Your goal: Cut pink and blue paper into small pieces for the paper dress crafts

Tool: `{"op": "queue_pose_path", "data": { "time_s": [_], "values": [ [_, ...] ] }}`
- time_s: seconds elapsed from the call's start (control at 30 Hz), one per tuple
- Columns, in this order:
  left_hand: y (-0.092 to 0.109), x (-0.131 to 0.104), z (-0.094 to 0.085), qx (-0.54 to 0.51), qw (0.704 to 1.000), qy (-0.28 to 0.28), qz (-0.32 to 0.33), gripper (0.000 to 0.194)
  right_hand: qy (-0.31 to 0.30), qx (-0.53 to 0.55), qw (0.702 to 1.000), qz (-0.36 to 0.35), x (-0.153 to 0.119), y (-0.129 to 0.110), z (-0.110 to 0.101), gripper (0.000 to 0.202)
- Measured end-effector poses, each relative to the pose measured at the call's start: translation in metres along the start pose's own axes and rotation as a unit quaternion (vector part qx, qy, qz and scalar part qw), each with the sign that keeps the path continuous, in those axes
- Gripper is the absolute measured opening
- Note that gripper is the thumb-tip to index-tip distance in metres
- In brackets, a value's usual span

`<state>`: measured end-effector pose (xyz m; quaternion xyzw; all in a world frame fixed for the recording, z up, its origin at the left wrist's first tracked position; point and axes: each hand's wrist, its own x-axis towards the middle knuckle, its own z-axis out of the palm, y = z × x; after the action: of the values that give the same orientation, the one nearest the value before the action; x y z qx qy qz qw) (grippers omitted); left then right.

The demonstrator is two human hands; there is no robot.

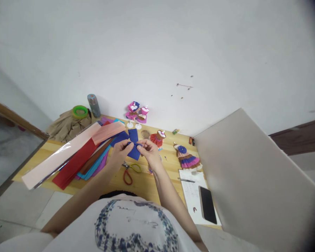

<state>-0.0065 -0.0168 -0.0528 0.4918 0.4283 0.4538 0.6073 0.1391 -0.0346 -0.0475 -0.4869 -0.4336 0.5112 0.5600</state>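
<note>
over the wooden table [147, 187], the left hand [122, 150] and right hand [150, 151] pinch a blue piece [135, 144].

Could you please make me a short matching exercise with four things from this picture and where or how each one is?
Things
1. Dark phone
2. Scissors
3. Green ring
4. Blue piece

Places and states
A. On the beige cloth
B. On the white sheet with writing
C. Held in the fingers of the left hand and right hand
D. Lying on the wooden table, part red and part yellow

Right pairs: 1-B, 2-D, 3-A, 4-C
</note>
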Motion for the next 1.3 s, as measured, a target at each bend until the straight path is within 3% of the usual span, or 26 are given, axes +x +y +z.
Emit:
{"op": "queue_pose_path", "data": {
  "time_s": [0.2, 0.43, 0.57, 0.7, 0.87, 1.0, 1.13, 1.3],
  "values": [
    [-0.001, 0.005, -0.001, -0.057, 0.997, 0.001, -0.047, 0.033, 0.019, -0.013, 1.0, 0.0, 0.003, 0.001, -0.001, 0.023],
    [-0.008, -0.005, 0.001, -0.184, 0.97, -0.038, -0.156, 0.044, 0.123, 0.069, 0.99, 0.002, 0.004, 0.014, 0.003, 0.028],
    [-0.013, -0.009, 0.003, -0.166, 0.977, -0.019, -0.129, 0.032, 0.114, 0.088, 0.989, 0.015, 0.002, 0.019, 0.006, 0.031],
    [-0.008, -0.006, 0.001, -0.043, 0.996, 0.011, -0.074, 0.022, 0.067, 0.061, 0.996, 0.008, 0.002, 0.015, 0.004, 0.04],
    [0.005, -0.004, 0.001, 0.052, 0.999, 0.014, -0.007, 0.016, 0.025, 0.025, 0.999, 0.021, 0.004, 0.015, 0.001, 0.032],
    [0.003, -0.006, 0.003, 0.023, 1.0, -0.01, -0.014, 0.017, 0.057, 0.036, 0.997, 0.029, 0.004, 0.022, 0.002, 0.035],
    [-0.006, -0.005, 0.001, -0.02, 0.998, -0.022, -0.054, 0.024, 0.034, 0.063, 0.997, 0.029, 0.002, 0.022, 0.002, 0.035],
    [-0.004, -0.004, -0.002, -0.021, 0.998, -0.035, -0.046, 0.021, 0.044, 0.039, 0.998, 0.011, 0.003, 0.019, 0.002, 0.035]
  ]
}}
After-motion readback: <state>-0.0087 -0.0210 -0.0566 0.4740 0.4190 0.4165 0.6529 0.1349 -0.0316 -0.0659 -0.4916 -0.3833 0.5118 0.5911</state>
